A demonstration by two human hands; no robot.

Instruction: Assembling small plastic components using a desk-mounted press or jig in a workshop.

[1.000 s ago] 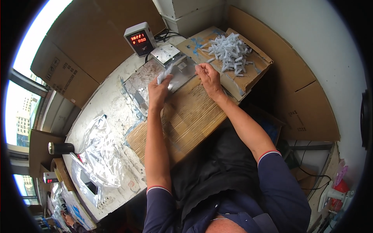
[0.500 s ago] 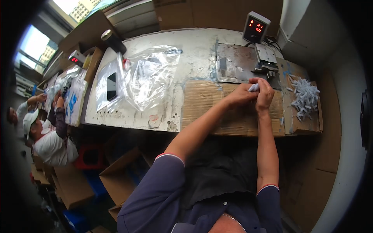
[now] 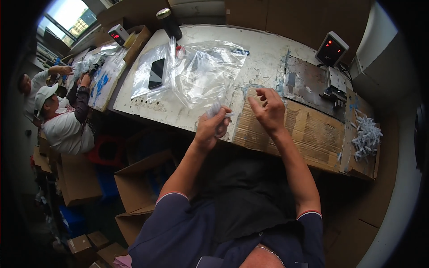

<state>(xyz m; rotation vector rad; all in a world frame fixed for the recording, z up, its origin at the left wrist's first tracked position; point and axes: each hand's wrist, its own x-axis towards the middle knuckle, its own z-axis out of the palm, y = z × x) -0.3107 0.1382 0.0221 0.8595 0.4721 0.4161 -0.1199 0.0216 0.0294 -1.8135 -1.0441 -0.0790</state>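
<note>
My left hand (image 3: pixel 211 128) is closed around a bunch of small translucent plastic pieces (image 3: pixel 215 110), whose ends poke out past the fingers and look smeared. It is over the table's front edge, just below a large clear plastic bag (image 3: pixel 203 73). My right hand (image 3: pixel 270 110) hovers over the left end of a cardboard sheet (image 3: pixel 308 131), fingers loosely bent and apart, with nothing visible in them. Many similar whitish plastic pieces (image 3: pixel 367 136) lie heaped on cardboard at the right end of the table.
A black phone (image 3: pixel 156 73) lies on flat clear bags at the left, with a dark lidded tumbler (image 3: pixel 169 24) behind. At the right are a metal plate with a small fixture (image 3: pixel 334 91) and a red-digit display box (image 3: pixel 332 48). Two people work farther left. Open cartons (image 3: pixel 138 183) stand below.
My hands were together over the cardboard and have separated. The left has moved left toward the bag with the pieces; the right has also shifted left, opening. The view has turned.
</note>
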